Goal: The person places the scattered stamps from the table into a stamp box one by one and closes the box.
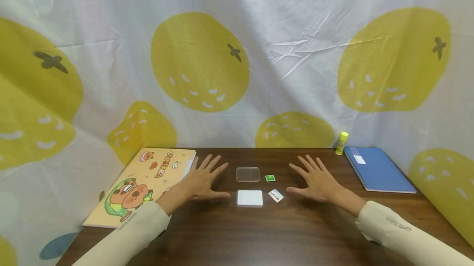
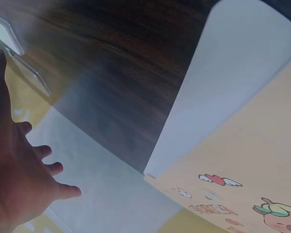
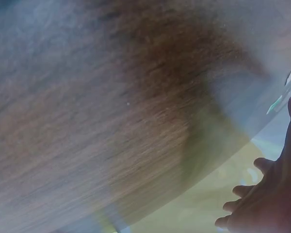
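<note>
Only the folder carries a legible word.
Orange lettering on the folder [image 1: 142,175] seems to read "CAPIBARA", the fourth letter unsure; in the left wrist view it blurs. Dark print on the left sleeve [image 1: 127,231] and right sleeve [image 1: 403,229], the notebook [image 1: 383,171] label [image 1: 359,159], the glue stick's [image 1: 342,143] lettering and the card's [image 1: 275,195] red marks cannot be read.

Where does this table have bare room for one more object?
Bare: the table in front, between the sleeves; the strip between the right hand and blue notebook. Crowded: between that and the left hand, with white case, clear case, two small cards.
</note>
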`<state>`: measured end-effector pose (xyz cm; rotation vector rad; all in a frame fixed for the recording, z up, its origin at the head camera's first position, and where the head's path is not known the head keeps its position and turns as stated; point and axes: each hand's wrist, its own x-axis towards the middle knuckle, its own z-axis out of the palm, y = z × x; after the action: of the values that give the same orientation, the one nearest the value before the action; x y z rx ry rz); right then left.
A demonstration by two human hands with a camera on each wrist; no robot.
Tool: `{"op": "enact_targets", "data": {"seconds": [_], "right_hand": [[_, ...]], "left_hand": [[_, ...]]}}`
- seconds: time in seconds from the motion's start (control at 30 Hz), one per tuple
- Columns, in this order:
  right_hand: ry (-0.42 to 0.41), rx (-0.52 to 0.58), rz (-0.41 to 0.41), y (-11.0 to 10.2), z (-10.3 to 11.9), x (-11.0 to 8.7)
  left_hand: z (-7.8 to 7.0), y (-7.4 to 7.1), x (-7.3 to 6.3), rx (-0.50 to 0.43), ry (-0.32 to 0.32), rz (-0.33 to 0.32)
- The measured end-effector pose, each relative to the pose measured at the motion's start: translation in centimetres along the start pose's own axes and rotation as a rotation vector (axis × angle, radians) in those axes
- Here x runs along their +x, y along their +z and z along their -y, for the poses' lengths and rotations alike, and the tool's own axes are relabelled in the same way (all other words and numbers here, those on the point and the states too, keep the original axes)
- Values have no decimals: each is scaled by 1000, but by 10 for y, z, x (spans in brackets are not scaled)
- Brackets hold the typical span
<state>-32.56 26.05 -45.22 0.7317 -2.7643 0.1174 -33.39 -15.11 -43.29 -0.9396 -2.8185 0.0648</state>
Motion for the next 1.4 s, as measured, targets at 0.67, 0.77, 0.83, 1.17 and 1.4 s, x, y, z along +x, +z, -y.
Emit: {"op": "enact_targets", "data": {"seconds": [0.67, 0.77, 0.83, 1.17, 1.4], "right_hand": [[-139, 68, -98, -3, 21, -2], [-158, 70, -109, -2, 25, 0], [-166, 75, -101, -2, 27, 1], [-191, 102, -85, -1, 37, 3], [-194, 132, -16, 2, 40, 5]], "left_hand": [[-15, -2, 8, -9, 117, -22], [-17, -1, 9, -28, 145, -27], [-18, -1, 10, -41, 160, -24], [-27, -1, 15, -97, 219, -18], [-32, 5, 19, -121, 269, -27]]}}
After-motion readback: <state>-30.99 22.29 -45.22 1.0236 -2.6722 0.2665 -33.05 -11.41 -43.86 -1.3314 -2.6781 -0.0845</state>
